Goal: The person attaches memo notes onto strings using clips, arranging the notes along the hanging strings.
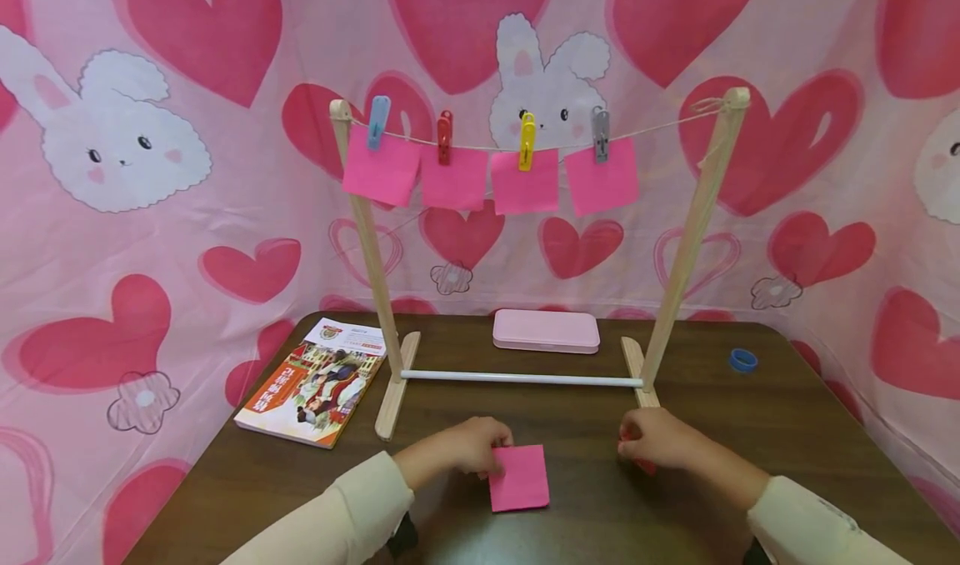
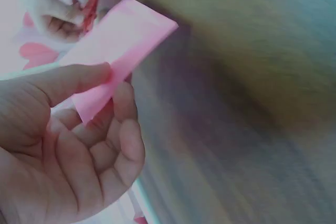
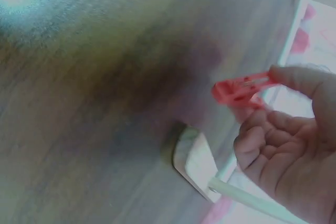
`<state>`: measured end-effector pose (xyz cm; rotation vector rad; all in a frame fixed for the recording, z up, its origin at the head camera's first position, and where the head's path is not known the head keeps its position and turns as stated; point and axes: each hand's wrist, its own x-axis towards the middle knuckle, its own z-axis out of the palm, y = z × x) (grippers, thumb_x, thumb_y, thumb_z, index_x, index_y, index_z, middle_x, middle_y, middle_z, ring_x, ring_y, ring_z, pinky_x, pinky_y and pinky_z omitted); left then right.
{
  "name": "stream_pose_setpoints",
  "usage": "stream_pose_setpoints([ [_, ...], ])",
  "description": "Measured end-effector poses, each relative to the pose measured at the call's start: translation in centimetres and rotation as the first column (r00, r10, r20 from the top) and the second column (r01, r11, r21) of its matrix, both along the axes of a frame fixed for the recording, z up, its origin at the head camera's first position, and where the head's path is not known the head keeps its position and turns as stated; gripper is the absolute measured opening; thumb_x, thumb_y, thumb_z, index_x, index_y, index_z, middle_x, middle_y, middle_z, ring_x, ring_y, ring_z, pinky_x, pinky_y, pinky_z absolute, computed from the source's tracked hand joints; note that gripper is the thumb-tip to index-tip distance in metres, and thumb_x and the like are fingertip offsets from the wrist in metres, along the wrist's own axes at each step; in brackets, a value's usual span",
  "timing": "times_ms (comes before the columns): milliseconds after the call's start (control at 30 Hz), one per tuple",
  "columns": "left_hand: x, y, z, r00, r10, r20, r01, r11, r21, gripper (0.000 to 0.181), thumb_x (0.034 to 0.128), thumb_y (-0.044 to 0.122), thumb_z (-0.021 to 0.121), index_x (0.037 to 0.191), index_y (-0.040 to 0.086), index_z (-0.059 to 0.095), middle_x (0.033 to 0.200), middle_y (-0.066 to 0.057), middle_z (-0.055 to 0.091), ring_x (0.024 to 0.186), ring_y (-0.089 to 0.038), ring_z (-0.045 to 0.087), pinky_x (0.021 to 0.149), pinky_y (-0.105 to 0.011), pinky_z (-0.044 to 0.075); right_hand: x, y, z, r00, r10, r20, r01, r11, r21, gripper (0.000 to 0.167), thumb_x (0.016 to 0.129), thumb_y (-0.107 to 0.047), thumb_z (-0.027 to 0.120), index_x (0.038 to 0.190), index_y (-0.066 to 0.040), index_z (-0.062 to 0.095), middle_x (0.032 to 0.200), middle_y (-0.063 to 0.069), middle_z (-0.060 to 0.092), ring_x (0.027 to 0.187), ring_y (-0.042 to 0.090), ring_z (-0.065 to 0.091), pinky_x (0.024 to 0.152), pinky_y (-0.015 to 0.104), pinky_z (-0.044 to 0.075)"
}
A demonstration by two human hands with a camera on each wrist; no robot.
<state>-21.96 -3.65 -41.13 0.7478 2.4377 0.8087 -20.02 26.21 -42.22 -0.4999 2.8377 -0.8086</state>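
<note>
A pink sticky note (image 1: pixel 520 480) is pinched by one edge between thumb and fingers of my left hand (image 1: pixel 474 447), above the table's near middle. My right hand (image 1: pixel 660 438), by the rack's right foot, holds a red clothespin (image 3: pixel 244 87) by its handle end. Ahead stands a wooden rack (image 1: pixel 693 240) with a string (image 1: pixel 660 134) across its top. Several pink notes hang there side by side, under a light blue clothespin (image 1: pixel 378 122), a red one (image 1: pixel 445 137), a yellow one (image 1: pixel 527 142) and a grey one (image 1: pixel 601 134).
A pink case (image 1: pixel 546 331) lies behind the rack's white crossbar (image 1: pixel 517 377). At the left is a magazine (image 1: pixel 318 382) with a colourful cover. A blue ring (image 1: pixel 742 360) sits on the dark wooden table (image 1: pixel 787 432) at the right. Printed pink cloth hangs behind.
</note>
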Motion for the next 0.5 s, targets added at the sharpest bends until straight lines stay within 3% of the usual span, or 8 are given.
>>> stream_pose_setpoints([
  [133,-0.8,0.5,1.2,0.994,0.031,0.106,-0.044,0.992,0.117,0.017,0.0747,-0.004,0.067,0.075,0.008,0.056,0.051,-0.004,0.051,0.043,-0.013,0.045,0.037,-0.021,0.033,0.2,0.3,1.7,1.000,-0.015,-0.015,0.014,0.997,-0.075,0.015,0.073,-0.014,0.069,0.077,-0.008,0.055,0.057,-0.005,0.053,0.051,0.009,0.050,0.046,0.024,0.040],
  [267,-1.6,1.5,2.3,0.987,0.069,0.143,-0.099,0.971,0.218,0.012,0.0769,-0.001,0.067,0.082,0.006,0.059,0.059,-0.004,0.056,0.048,-0.017,0.050,0.040,-0.024,0.036,0.3,0.5,3.9,0.996,-0.081,-0.042,0.076,0.992,-0.100,0.020,0.070,-0.014,0.071,0.083,-0.007,0.057,0.070,-0.002,0.061,0.062,0.012,0.054,0.051,0.028,0.043],
  [367,-2.1,2.4,3.1,0.977,0.119,0.179,-0.170,0.936,0.307,0.014,0.0776,-0.001,0.067,0.088,0.003,0.060,0.067,-0.004,0.061,0.052,-0.018,0.056,0.041,-0.024,0.039,0.2,1.1,5.7,0.993,-0.101,-0.067,0.092,0.988,-0.127,0.025,0.075,-0.014,0.071,0.094,-0.001,0.060,0.081,0.004,0.066,0.074,0.018,0.061,0.060,0.032,0.047],
  [500,-2.8,3.8,4.1,0.953,0.187,0.238,-0.276,0.861,0.428,0.018,0.0783,-0.001,0.067,0.096,0.000,0.061,0.069,-0.006,0.063,0.054,-0.017,0.058,0.043,-0.023,0.042,0.0,1.9,8.0,0.986,-0.105,-0.127,0.081,0.980,-0.180,0.033,0.086,-0.015,0.065,0.111,0.005,0.058,0.093,0.010,0.067,0.086,0.025,0.062,0.067,0.034,0.050],
])
